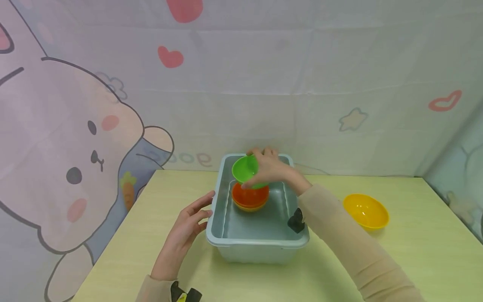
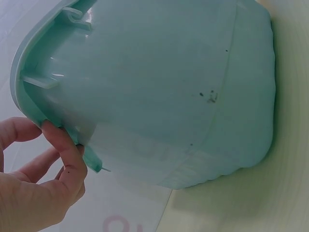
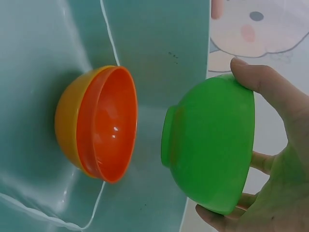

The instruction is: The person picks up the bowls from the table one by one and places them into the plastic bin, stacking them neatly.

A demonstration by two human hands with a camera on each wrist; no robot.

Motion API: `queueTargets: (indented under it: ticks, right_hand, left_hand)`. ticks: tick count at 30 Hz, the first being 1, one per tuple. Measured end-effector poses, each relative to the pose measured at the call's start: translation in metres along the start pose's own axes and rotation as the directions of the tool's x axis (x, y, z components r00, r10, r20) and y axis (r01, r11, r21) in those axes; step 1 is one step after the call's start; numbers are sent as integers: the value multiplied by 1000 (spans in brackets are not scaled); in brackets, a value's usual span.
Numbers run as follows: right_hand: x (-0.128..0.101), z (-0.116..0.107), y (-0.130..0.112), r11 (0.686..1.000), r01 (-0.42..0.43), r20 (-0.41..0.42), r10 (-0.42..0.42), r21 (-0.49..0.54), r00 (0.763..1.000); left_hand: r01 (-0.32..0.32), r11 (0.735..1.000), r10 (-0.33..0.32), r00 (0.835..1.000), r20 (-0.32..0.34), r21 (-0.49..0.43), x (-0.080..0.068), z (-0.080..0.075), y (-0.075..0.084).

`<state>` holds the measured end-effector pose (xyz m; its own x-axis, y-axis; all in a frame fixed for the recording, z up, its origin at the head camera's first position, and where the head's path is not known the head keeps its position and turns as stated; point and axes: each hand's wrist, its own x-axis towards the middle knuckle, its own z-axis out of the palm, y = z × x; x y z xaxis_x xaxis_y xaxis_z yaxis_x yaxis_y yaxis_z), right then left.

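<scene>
My right hand (image 1: pixel 269 165) holds a green bowl (image 3: pixel 215 140) by its rim, thumb on one side and fingers on the other. The bowl hangs over a pale blue-green plastic basin (image 1: pixel 260 242), apart from the bowls below. Inside the basin, an orange bowl (image 3: pixel 116 125) sits nested in a yellow-orange bowl (image 3: pixel 67 121). My left hand (image 1: pixel 188 222) is at the basin's left side, its loosely bent fingers touching the rim from outside, as the left wrist view also shows at the basin's lip (image 2: pixel 29 104).
A yellow bowl (image 1: pixel 366 212) stands on the pale yellow-green table (image 1: pixel 411 251), right of the basin and beyond my right forearm. Behind the table hangs a light cloth (image 1: pixel 241 105) printed with a cartoon rabbit and hearts.
</scene>
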<state>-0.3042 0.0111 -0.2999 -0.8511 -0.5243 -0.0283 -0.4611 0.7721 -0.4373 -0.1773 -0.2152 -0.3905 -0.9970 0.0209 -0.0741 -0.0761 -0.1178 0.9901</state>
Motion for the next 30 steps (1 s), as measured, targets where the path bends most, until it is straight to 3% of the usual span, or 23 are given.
queueTargets:
  ticks: [12, 30]
  right_hand:
    - [8, 17, 2, 999, -40, 17, 39, 28, 999]
    - [12, 39, -2, 996, -72, -38, 75, 59, 996]
  left_hand:
    - [5, 1000, -5, 1000, -8, -8, 1, 1, -2]
    - [-12, 1000, 12, 1000, 8, -17, 1, 0, -1]
